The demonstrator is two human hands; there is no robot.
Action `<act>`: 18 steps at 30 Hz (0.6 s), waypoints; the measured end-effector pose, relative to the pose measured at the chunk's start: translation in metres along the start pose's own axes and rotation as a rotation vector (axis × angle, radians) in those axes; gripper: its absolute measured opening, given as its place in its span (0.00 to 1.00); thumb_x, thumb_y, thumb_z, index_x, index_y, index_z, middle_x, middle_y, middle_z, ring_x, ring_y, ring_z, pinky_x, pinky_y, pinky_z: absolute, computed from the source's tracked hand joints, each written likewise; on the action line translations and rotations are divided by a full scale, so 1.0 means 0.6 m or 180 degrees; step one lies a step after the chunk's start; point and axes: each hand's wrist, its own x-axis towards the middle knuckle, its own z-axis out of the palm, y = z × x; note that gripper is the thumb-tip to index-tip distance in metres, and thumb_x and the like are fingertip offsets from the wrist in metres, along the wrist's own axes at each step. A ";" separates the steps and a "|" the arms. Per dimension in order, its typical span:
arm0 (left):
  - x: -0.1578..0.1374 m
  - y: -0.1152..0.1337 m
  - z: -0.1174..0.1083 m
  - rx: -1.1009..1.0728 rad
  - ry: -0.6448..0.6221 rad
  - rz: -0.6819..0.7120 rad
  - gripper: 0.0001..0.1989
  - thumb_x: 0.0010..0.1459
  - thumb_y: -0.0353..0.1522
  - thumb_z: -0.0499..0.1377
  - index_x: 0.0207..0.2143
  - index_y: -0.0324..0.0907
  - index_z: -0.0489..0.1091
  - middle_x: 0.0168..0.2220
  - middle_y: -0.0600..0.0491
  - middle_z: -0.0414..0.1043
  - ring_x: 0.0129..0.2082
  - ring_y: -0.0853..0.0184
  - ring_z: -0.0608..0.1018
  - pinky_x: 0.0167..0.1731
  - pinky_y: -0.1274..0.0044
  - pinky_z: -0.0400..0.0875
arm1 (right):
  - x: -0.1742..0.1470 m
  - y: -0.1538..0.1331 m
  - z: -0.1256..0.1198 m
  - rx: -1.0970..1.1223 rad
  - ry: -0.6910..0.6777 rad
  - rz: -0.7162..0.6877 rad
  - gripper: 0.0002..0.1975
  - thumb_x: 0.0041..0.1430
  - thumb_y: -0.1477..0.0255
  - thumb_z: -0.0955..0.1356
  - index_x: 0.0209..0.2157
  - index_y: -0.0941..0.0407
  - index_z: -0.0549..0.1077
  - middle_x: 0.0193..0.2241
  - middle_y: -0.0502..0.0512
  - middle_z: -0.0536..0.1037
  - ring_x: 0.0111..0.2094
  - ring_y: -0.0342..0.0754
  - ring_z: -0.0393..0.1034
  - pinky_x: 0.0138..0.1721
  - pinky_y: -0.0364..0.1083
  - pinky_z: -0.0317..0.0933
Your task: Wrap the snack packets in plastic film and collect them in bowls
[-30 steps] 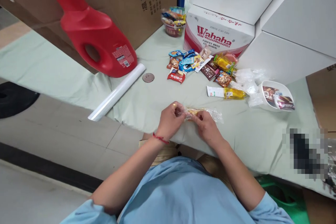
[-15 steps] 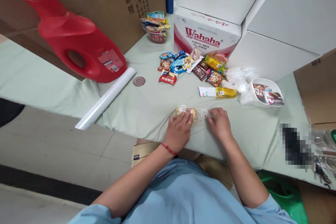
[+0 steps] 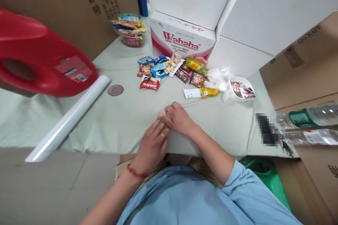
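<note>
My left hand (image 3: 153, 141) and my right hand (image 3: 180, 117) meet near the front of the cloth-covered table (image 3: 200, 112). Between their fingers is a small packet in see-through plastic wrap (image 3: 164, 113), mostly hidden by the fingers. Both hands are closed on it, the right one laid over its far end. Beyond them lies a tube-shaped snack (image 3: 201, 92), white at one end and yellow at the other. Several wrapped snacks (image 3: 161, 70) form a pile behind it.
A white bowl (image 3: 232, 93) of snacks stands beside crumpled plastic wrap (image 3: 218, 79). At the back are a snack tub (image 3: 132, 35) and a Wahaha box (image 3: 182, 38). Leftward are a red jug (image 3: 47, 56), a white roll (image 3: 71, 116) and a round disc (image 3: 115, 90). Bottles (image 3: 303, 116) lie right.
My right hand has come leftward against my left hand, and the wrap that stretched between them is gathered in. The gold packet is now mostly covered. The view has shifted to the right.
</note>
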 end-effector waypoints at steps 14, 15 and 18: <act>-0.032 -0.079 0.013 0.0151 0.0709 -0.0453 0.07 0.63 0.27 0.56 0.40 0.42 0.74 0.42 0.46 0.82 0.49 0.53 0.81 0.50 0.59 0.76 | -0.089 0.089 -0.037 0.0441 0.1328 0.0278 0.16 0.71 0.72 0.60 0.56 0.54 0.71 0.53 0.62 0.76 0.54 0.55 0.69 0.57 0.55 0.65; -0.034 -0.079 0.018 0.0249 0.0700 -0.0442 0.07 0.63 0.27 0.57 0.40 0.42 0.74 0.42 0.46 0.82 0.49 0.53 0.82 0.49 0.60 0.76 | -0.099 0.127 -0.069 0.0662 0.1542 0.0588 0.17 0.71 0.71 0.59 0.57 0.53 0.70 0.52 0.61 0.78 0.53 0.54 0.71 0.55 0.54 0.67; -0.039 -0.075 0.029 0.0560 0.0704 -0.0431 0.08 0.61 0.26 0.58 0.41 0.42 0.75 0.43 0.45 0.82 0.49 0.54 0.83 0.49 0.63 0.76 | -0.120 0.266 -0.185 0.1064 0.2274 0.1659 0.21 0.69 0.69 0.61 0.62 0.55 0.64 0.44 0.60 0.79 0.42 0.51 0.76 0.44 0.48 0.71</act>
